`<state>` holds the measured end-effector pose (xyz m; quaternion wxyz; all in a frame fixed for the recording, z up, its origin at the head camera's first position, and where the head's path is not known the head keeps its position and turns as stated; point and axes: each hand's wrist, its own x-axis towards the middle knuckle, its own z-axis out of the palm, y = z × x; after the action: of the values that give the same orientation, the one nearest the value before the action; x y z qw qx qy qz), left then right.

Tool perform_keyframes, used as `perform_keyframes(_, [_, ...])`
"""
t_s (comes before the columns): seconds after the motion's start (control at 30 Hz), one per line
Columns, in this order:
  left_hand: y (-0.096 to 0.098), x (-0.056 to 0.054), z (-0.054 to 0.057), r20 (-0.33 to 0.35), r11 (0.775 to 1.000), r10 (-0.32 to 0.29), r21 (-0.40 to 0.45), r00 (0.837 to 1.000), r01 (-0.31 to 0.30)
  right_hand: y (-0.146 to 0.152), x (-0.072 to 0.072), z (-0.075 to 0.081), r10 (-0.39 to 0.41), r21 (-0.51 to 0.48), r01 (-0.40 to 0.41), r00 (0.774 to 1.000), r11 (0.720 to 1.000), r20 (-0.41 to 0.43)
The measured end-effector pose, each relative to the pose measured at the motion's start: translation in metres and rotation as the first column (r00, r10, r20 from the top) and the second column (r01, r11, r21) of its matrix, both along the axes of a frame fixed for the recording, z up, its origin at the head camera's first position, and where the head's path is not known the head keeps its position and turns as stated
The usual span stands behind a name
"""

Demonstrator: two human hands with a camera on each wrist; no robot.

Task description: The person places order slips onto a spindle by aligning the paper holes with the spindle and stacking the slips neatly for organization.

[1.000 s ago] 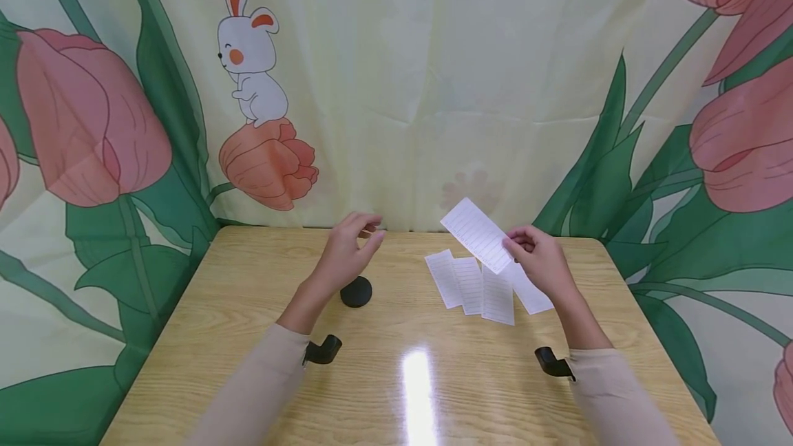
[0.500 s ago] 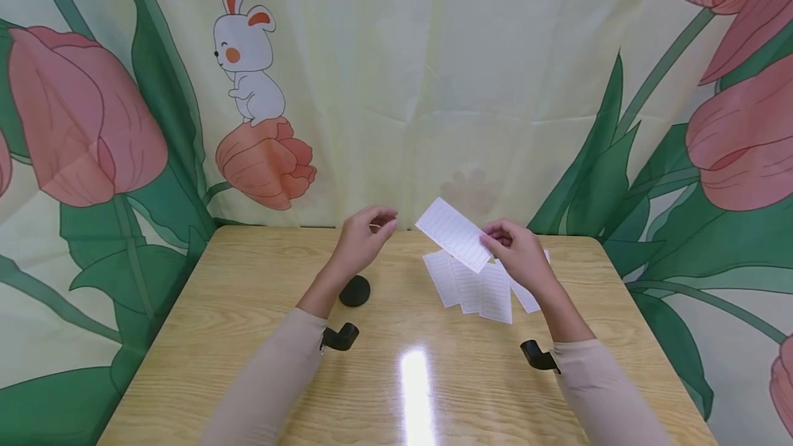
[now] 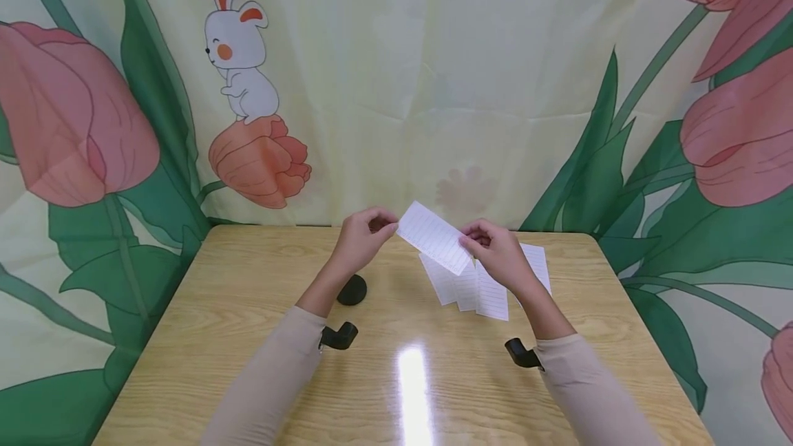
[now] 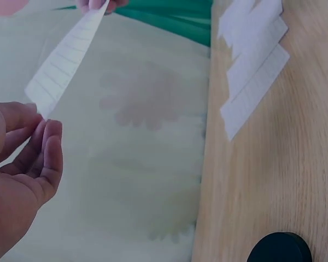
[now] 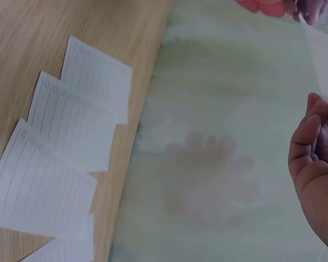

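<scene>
A white lined paper slip (image 3: 434, 236) hangs tilted in the air between both hands. My right hand (image 3: 495, 253) pinches its right end between thumb and fingers. At the opposite end, the thumb and fingertips of my left hand (image 3: 365, 238) pinch a corner, which the left wrist view shows close up on the slip (image 4: 65, 65). Several similar lined slips (image 3: 492, 294) lie overlapping in a fan on the table below; the held slip and right hand partly cover them. The right wrist view shows small round marks along the edges of these slips (image 5: 49, 180).
A black round object (image 3: 353, 290) sits on the wooden table (image 3: 279, 377) beside the left forearm. Behind the table's far edge hangs a curtain (image 3: 372, 88) printed with tulips and a rabbit. A black wrist mount (image 3: 339, 336) juts from the left sleeve.
My right hand has carried the slip leftward. My left hand has moved slightly right and its fingertips now pinch the slip's left corner. More of the rightmost slip on the table shows.
</scene>
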<state>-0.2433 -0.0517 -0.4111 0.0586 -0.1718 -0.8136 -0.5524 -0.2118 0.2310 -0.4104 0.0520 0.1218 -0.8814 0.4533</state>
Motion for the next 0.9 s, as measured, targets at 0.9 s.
perform_keyframes(0.9, [-0.043, 0.005, 0.008, 0.081, 0.995, 0.099, 0.02, 0.992, -0.101, -0.049, -0.016, -0.016, 0.004, -0.059, 0.0, 0.998, 0.998, 0.056])
